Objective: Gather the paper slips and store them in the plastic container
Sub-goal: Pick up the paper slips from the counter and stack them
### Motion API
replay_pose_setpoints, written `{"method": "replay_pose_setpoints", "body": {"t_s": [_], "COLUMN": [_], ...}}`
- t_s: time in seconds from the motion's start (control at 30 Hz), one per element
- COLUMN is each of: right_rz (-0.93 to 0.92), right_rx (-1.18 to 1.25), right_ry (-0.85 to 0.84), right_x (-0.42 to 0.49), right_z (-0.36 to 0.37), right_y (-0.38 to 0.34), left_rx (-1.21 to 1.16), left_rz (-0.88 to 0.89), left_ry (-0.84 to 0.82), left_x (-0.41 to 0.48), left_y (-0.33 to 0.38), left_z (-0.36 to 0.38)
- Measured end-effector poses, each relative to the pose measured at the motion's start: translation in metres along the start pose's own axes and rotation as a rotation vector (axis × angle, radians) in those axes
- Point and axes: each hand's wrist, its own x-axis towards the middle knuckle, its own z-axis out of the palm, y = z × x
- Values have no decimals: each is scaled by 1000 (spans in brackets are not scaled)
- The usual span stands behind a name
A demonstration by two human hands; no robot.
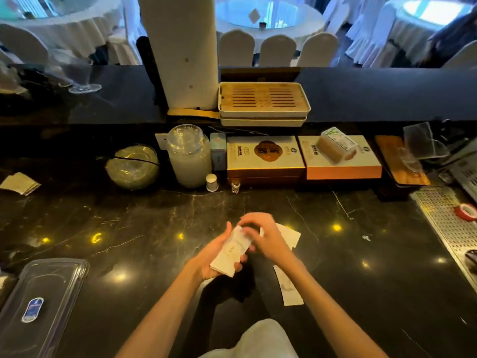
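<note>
Nearest to the person, at the near left of the black marble counter (335,254), lies the clear rectangular plastic container (44,303) with a blue sticker, its long axis running from near left towards far right; whether it is lidded I cannot tell. A single white paper slip (287,289) lies flat on the near right, lengthwise away from the person.

Just beyond, in the middle, the left hand (219,257) cups a stack of white paper slips (231,253) from beneath, fingers curled around its near end. The right hand (263,235) is bent over the stack's far end, fingertips pressing on top as if squaring it. More loose white slips (290,236) peek out from behind the right hand, touching the counter.

The container sits well to the left of both hands, so the left hand, already carrying the stack, is the nearer one for the drop; the right is closer to the stragglers.

Farther off stand a tall frosted glass jar (189,156) and flat gift boxes (265,157).
</note>
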Motion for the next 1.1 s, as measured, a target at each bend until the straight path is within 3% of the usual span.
{"method": "replay_pose_setpoints", "body": {"t_s": [0.07, 0.13, 0.2, 0.27, 0.4, 0.47, 0.53, 0.63, 0.7, 0.83, 0.93, 1.1], "right_rz": [246, 530, 777, 948, 1053, 1050, 1026, 780, 575, 261, 131, 59], "right_rx": [171, 186, 50, -86, -347, -408, -226, 243, 369, 268, 144, 14], "right_ry": [361, 542, 504, 353, 138, 163, 238, 309, 271, -125, -429, -531], "right_x": [-20, -49, -80, -103, -125, -126, -120, -100, -79, -31, -8, 4], "right_z": [-15, -23, -18, -4, 26, 33, 32, 16, -3, -32, -31, -7], "right_y": [19, 47, 80, 102, 106, 103, 101, 86, 61, 6, -23, -28], "left_rx": [30, 24, 9, 27, 39, 25, 32, 84, 130, 213, 234, 126], "left_rz": [86, 135, 143, 117, 63, 38, 14, -35, -88, -168, -218, -174], "left_ry": [109, 215, 261, 274, 265, 256, 252, 243, 218, 55, -65, -106], "left_x": [0, 0, -2, -4, -3, -2, -2, -4, -7, -12, -13, -13], "left_y": [0, 0, -2, -6, -16, -20, -23, -22, -18, -10, -8, -10], "left_z": [1, -2, -8, -13, -21, -22, -24, -25, -23, -14, -4, 3]}}
